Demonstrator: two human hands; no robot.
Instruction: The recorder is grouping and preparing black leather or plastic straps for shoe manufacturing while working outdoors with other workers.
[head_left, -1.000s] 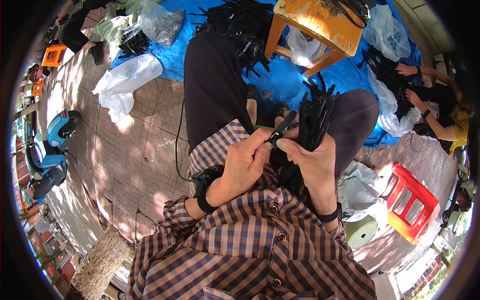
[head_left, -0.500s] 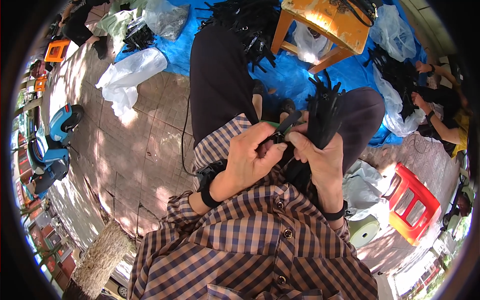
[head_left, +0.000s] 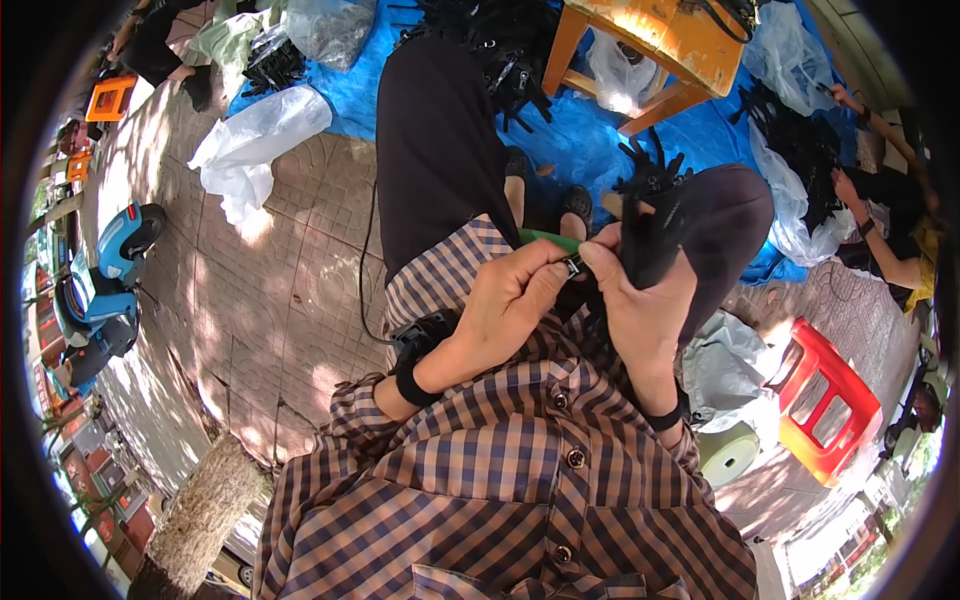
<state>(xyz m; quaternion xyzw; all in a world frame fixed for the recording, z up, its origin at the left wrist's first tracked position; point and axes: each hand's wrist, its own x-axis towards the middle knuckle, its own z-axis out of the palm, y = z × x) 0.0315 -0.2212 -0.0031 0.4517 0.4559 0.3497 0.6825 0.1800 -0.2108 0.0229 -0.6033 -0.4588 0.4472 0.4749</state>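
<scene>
My left hand point(head_left: 510, 300) is closed, thumb and fingers pinching a small dark buckle-like piece point(head_left: 573, 267) with a shiny edge. Just beyond its fingertips lies a flat green strip point(head_left: 548, 243), which passes between my two hands; its kind is unclear. My right hand point(head_left: 640, 305) has its thumb tip pressed near the same piece. A bundle of black straps point(head_left: 652, 235), partly smeared by motion, rises from that hand's grip and leans toward my right knee. Its lower ends are hidden by the fingers.
A blue tarp point(head_left: 575, 145) ahead carries a heap of black straps point(head_left: 490, 50) and a wooden stool point(head_left: 655, 45). White plastic bags point(head_left: 265, 140) lie around. To the right are a red plastic stool point(head_left: 828, 400), a pale roll point(head_left: 728, 456) and another person's arms point(head_left: 880, 240).
More of the green strip shows, and the black strap end that stuck up between my hands is gone from there. The bundle in my right hand has shifted and blurred.
</scene>
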